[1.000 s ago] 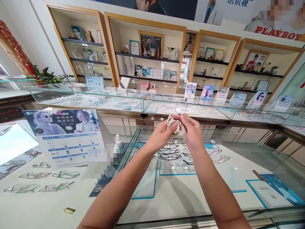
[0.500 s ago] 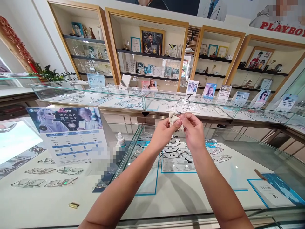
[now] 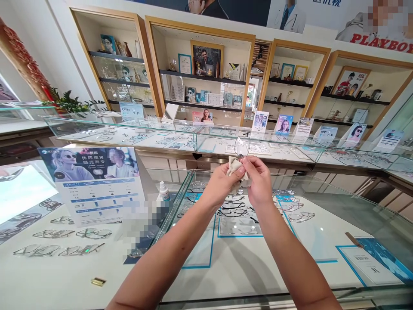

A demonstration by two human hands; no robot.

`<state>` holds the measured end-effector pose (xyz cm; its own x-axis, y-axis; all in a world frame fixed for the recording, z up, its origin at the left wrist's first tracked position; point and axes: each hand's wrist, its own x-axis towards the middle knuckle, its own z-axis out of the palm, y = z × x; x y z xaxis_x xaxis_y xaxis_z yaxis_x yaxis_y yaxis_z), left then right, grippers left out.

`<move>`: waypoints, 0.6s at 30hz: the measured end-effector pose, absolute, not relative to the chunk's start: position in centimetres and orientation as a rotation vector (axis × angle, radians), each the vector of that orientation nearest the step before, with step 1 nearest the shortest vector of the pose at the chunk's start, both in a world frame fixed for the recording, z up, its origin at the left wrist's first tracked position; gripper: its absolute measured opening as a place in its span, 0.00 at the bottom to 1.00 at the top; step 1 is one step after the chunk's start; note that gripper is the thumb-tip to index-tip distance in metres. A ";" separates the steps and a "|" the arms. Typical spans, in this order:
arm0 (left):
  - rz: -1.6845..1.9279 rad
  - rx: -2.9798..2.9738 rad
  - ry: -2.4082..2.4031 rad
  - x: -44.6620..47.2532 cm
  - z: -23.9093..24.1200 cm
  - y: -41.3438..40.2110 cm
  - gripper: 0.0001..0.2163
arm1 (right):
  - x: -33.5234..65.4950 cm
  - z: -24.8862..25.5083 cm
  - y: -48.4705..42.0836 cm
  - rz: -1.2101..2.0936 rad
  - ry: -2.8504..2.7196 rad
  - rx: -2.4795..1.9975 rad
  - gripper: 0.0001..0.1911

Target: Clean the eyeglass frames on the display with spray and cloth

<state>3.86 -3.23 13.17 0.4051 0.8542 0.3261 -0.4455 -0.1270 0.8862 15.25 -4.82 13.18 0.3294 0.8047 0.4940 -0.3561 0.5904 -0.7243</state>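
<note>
A beige cleaning cloth is pinched between my left hand and my right hand, raised above a glass display case. A pair of thin-framed glasses sticks up out of the cloth, one lens showing above my fingers. The fingers of both hands are closed around the cloth and the frame's lower part, which the cloth hides. Below my hands, several black and clear eyeglass frames lie inside the case.
A small white spray bottle stands on the counter left of the case, beside an upright advertising poster. More frames lie at the left. Another glass counter with small cards runs behind, and wall shelves stand beyond it.
The glasses turned in the cloth: the thin wire loop seen earlier now shows as a rounder lens. My hands stayed together in about the same place, shifting only slightly.
</note>
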 end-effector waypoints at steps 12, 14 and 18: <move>1.073 1.536 0.411 2.5 13.3 -2.5 0.26 | 16.2 13.9 -4.9 0.901 -0.869 -0.522 0.14; 1.035 1.559 0.381 2.5 13.3 -2.5 0.25 | 16.3 13.8 -4.8 0.908 -0.859 -0.528 0.15; 1.251 1.562 0.487 3.9 12.8 -2.8 0.26 | 15.4 13.3 -4.8 0.910 -0.865 -0.550 0.17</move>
